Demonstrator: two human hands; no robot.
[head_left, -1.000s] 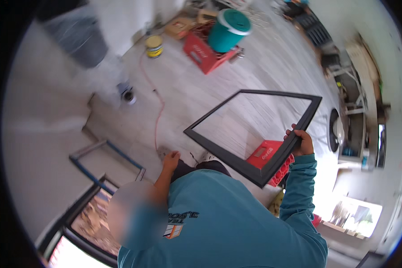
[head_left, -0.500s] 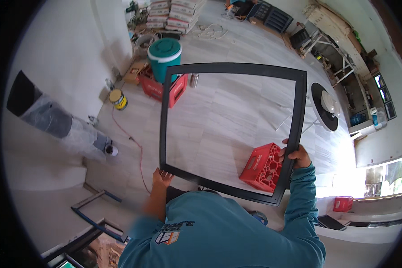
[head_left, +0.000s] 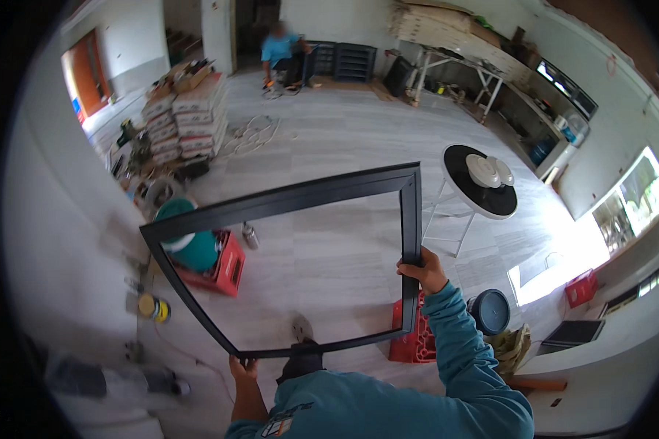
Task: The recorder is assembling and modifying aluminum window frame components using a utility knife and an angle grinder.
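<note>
A large black window frame (head_left: 285,195), with no pane in it, is held up in front of me, its far edge slanting up to the right. My left hand (head_left: 244,369) grips the near left corner from below, fingers closed on the bar. On the right bar, my right hand (head_left: 425,272) is wrapped round the profile with the thumb on top. Through the opening I see tiled floor, my shoe (head_left: 303,329) and a metal bottle (head_left: 250,235). The frame's right bar partly covers a red bottle crate (head_left: 423,342).
A teal cooler (head_left: 198,254) sits on another red crate (head_left: 232,265) at left, near a yellow can (head_left: 154,308). Ahead right stands a round black-topped table (head_left: 458,164). A dark-lidded bucket (head_left: 489,311) is by my right arm. Stacked sacks (head_left: 198,117) and a seated person (head_left: 278,53) are farther off.
The frame has shifted left in view and tilted, its left side lower; both hands still grip it. My view has risen, showing more of the far room. A shoe has come into the opening.
</note>
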